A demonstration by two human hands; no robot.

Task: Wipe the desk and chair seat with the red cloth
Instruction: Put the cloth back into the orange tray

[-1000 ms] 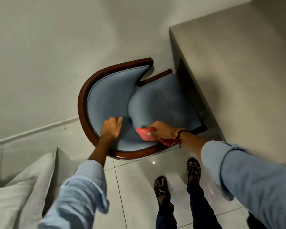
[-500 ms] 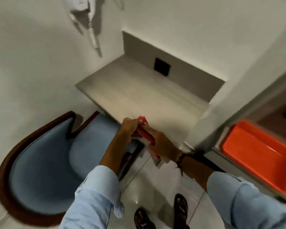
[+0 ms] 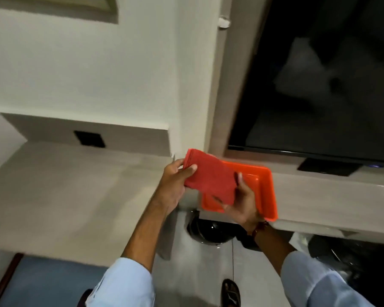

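The folded red cloth (image 3: 211, 177) is held in the air between both hands, over the left end of an orange tray (image 3: 268, 196). My left hand (image 3: 175, 183) grips the cloth's left edge with thumb on top. My right hand (image 3: 242, 202) holds its right side from below, thumb on the upper face. The grey desk (image 3: 64, 196) spreads out to the left, below my left forearm. A corner of the blue chair seat (image 3: 49, 282) with its dark wooden frame shows at the bottom left.
The orange tray rests on a grey counter (image 3: 330, 196) under a dark TV screen (image 3: 319, 85). A black socket plate (image 3: 89, 139) sits in the desk's back panel. A round black bin (image 3: 208, 231) stands under the counter. My sandalled foot (image 3: 231, 293) is on the tiled floor.
The view swung from the chair to the desk and counter. My right hand lifted the cloth off the chair seat; both hands now hold it flat over the orange tray.
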